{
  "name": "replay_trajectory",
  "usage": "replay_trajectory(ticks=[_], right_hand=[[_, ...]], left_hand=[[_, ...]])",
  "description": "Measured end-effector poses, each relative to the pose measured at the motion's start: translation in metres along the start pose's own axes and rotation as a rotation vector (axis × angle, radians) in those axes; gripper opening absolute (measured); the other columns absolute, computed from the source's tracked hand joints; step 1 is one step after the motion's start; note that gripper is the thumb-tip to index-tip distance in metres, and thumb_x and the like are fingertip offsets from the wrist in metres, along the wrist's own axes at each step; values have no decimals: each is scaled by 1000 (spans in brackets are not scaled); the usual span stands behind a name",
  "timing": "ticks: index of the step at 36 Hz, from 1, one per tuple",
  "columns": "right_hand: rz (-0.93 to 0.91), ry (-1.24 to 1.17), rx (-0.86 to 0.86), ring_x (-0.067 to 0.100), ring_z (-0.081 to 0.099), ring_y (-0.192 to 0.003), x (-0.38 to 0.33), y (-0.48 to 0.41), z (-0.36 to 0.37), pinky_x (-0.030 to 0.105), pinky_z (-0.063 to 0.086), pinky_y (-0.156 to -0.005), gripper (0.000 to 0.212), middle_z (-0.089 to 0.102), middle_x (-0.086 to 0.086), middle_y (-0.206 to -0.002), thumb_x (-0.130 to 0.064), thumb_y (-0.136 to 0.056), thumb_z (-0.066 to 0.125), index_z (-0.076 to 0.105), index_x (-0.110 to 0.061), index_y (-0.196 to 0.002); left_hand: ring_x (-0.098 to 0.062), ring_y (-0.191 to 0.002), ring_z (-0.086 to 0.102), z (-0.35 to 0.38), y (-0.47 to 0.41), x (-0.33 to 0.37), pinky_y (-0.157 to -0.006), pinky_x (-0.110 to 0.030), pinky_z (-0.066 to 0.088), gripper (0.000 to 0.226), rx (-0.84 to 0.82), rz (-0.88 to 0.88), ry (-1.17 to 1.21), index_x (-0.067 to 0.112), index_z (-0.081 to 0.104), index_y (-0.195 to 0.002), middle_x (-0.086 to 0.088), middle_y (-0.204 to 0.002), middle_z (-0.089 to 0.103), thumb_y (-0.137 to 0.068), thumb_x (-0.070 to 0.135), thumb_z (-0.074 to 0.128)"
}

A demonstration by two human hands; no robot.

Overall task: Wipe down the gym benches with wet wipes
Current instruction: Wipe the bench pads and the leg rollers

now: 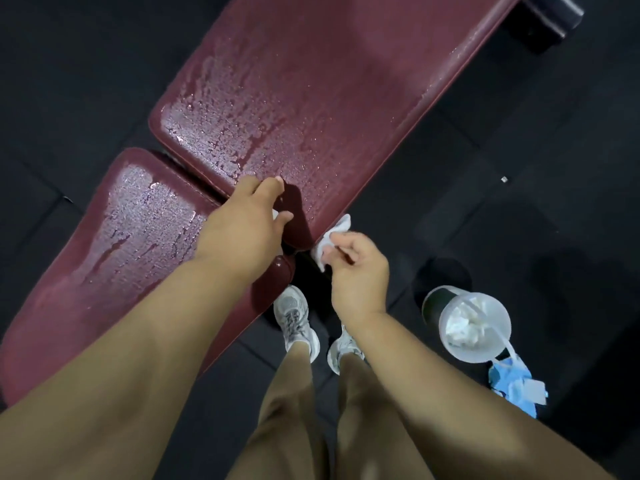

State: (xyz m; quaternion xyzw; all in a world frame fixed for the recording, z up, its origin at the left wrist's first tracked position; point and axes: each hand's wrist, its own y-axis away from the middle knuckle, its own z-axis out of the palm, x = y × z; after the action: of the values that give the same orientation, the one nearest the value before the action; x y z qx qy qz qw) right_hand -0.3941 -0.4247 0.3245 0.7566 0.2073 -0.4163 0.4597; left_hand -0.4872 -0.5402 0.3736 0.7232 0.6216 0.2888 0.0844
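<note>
Right hand (356, 268) grip pinches crumpled white wet wipe (332, 233) at near edge of wet maroon padded bench (311, 98); left hand (242, 223) on pad, grip indeterminate.

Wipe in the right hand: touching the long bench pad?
Touching. In the head view, the wipe pinched by the right hand lies flush against the side edge of the long pad near its corner, with no gap showing between them.
</note>
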Motion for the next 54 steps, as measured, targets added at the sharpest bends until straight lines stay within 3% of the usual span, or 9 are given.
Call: replay_trajectory(ticks=[2,7,15,23,26,29,35,47,54], right_hand=[[41,-20,15,19,67,-88,4,10,8,32,53,-86,36,69,3,-93,2,-84,65,62,-33,-75],[84,-53,7,-10,58,-79,1,20,17,8,44,-77,25,62,-14,-87,-4,-86,66,54,-26,-79],[129,-115,181,18,62,-101,-8,-15,1,31,51,-91,20,64,1,-107,-12,-89,64,54,-23,-101],[96,-16,299,10,62,-92,-51,-87,-22,22,48,-83,8,67,-5,-98,-19,-91,62,67,-17,-97],[83,24,263,6,58,-95,-52,-87,-25,19,44,-85,10,62,-6,-106,-26,-93,60,62,-18,-88],[23,-8,266,2,53,-76,-43,-68,-15,19,44,-74,15,61,-7,-82,-25,-95,56,58,-16,-84],[18,120,29,2,46,-75,-19,-25,-3,13,37,-71,11,53,-7,-88,-15,-95,49,53,-18,-105],[-30,12,393,5,58,-69,-98,-178,-61,14,44,-63,27,64,-6,-77,-7,-90,54,55,-28,-73],[-123,153,355,5,45,-63,-115,-201,-75,5,35,-54,34,52,-2,-76,2,-88,49,39,-25,-69]], left_hand=[[-34,-103,57,-3,-2,-2,-82,-42,46,39,-24,19,12,20,45,-129,-2,-129,44,-93,33,52],[-34,-102,56,-10,-7,-1,-79,-40,45,35,-77,60,-15,18,46,-123,-3,-127,46,-93,32,53],[-32,-103,55,-25,-17,5,-80,-40,46,31,-111,116,-72,14,50,-118,-7,-123,51,-92,30,55],[-31,-98,57,-32,-35,17,-83,-43,48,25,-115,178,-68,15,54,-108,-6,-115,53,-90,32,56],[-30,-97,57,-34,-42,24,-78,-39,47,22,-106,191,-82,16,55,-105,-5,-113,52,-91,34,56],[-30,-98,56,-35,-50,30,-77,-39,47,21,-93,203,-66,17,56,-103,-4,-113,51,-91,33,56],[-31,-94,56,-38,-63,46,-73,-37,45,20,-97,192,-56,16,56,-101,-5,-111,50,-91,33,55],[-28,-92,56,-43,-100,87,-77,-41,49,15,-51,118,-16,17,54,-94,-3,-107,50,-91,32,55],[-28,-89,59,-48,-128,125,-76,-38,48,15,-22,52,-4,17,54,-95,-2,-110,49,-93,32,53]])
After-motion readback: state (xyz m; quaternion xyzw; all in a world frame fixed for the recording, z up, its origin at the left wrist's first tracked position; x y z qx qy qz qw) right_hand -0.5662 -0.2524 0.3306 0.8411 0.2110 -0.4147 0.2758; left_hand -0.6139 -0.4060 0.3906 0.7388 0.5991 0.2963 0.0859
